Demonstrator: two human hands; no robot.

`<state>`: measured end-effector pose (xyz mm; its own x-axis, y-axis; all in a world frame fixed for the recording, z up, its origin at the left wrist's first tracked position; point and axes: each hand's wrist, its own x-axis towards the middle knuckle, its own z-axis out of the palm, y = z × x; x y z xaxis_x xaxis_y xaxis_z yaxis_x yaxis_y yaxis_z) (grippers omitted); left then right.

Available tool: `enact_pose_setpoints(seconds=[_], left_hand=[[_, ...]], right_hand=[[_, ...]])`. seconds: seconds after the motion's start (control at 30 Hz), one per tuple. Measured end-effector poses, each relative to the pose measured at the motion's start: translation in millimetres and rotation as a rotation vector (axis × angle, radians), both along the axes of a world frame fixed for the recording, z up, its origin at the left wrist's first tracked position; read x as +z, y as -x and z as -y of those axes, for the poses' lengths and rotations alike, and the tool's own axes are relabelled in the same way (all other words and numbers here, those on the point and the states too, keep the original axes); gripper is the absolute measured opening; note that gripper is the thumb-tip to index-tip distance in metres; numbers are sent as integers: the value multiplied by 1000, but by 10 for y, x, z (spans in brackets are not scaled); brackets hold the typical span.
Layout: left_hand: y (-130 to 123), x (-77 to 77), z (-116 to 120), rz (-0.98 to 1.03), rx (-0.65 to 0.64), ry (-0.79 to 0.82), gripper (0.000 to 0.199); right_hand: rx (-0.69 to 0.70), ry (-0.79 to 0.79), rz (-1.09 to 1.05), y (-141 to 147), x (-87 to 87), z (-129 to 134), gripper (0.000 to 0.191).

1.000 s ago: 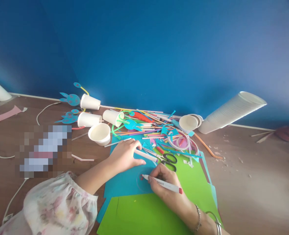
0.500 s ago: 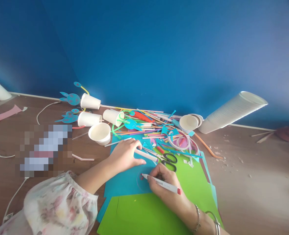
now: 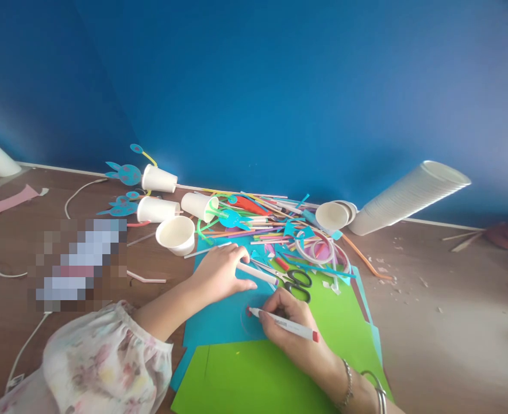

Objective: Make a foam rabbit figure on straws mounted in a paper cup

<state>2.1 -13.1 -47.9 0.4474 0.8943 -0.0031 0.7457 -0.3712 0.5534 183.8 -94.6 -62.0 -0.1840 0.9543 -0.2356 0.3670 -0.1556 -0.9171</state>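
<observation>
My right hand [image 3: 291,322] is closed around a white marker with a red end [image 3: 291,326]. Its tip touches a small red patch inside a faint circle drawn on the blue paper [image 3: 211,322]. In my left hand [image 3: 223,273], a second white marker with a purple end [image 3: 258,273] lies between the thumb and fingers, its point toward the lower right. That hand rests at the blue sheet's upper part. Black-handled scissors [image 3: 299,279] lie just beyond my right hand, on green paper [image 3: 245,374] and blue paper.
Paper cups [image 3: 175,236] lie at the left, some with blue rabbit-shaped cutouts [image 3: 129,174]. Coloured straws [image 3: 254,233] are heaped behind the hands. A tall cup stack [image 3: 409,198] leans by the blue wall [image 3: 254,98]. A white cable [image 3: 25,348] runs along the left.
The red patch under the marker tip looks more filled in. The right-hand marker has shifted very slightly, while my left hand has stayed in place.
</observation>
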Motion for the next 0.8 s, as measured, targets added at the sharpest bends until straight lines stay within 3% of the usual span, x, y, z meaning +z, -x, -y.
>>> enact_pose_setpoints(seconds=[0.4, 0.8], left_hand=[[5, -1, 11, -9, -2, -5, 39], [6, 4, 4, -12, 0, 8, 38]], right_hand=[[-7, 8, -79, -21, -48, 0, 22], [39, 13, -5, 17, 4, -4, 24]])
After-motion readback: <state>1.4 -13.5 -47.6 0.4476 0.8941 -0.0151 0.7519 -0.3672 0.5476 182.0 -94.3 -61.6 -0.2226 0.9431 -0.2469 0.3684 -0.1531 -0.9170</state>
